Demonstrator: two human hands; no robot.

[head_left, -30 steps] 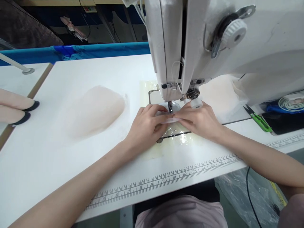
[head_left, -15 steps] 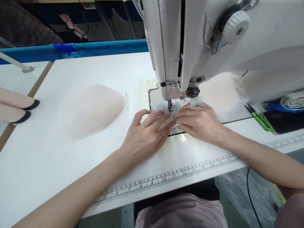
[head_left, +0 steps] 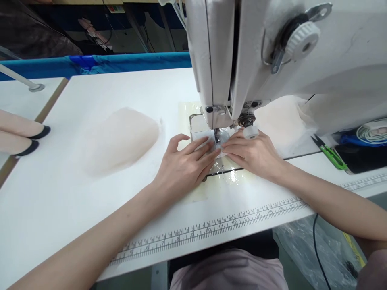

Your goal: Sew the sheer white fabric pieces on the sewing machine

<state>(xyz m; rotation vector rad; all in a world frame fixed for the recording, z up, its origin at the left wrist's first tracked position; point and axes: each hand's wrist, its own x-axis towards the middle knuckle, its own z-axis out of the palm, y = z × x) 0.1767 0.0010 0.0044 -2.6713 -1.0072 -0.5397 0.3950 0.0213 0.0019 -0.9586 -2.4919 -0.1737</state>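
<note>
A small piece of sheer whitish fabric (head_left: 221,152) lies under the presser foot (head_left: 217,135) of a sewing machine (head_left: 217,56). My left hand (head_left: 187,159) rests left of the foot, fingers stretched out and its tips on the fabric and machine bed. Just right of the foot, my right hand (head_left: 249,153) has its fingers pressed together at the fabric's edge, partly behind the white knob (head_left: 250,132). The fingertips of both hands hide much of the fabric, and the needle's point cannot be made out.
Pale sheer fabric pieces (head_left: 123,141) lie on the white table at left, and more pale fabric (head_left: 281,121) sits behind my right hand. Green thread snips (head_left: 332,155) and a black phone (head_left: 363,155) are at right. A printed ruler (head_left: 208,230) follows the front edge.
My left hand has drawn slightly left, away from the right hand, uncovering more of the plate's front edge. My right hand stays almost in place. The whole view has shifted a little.
</note>
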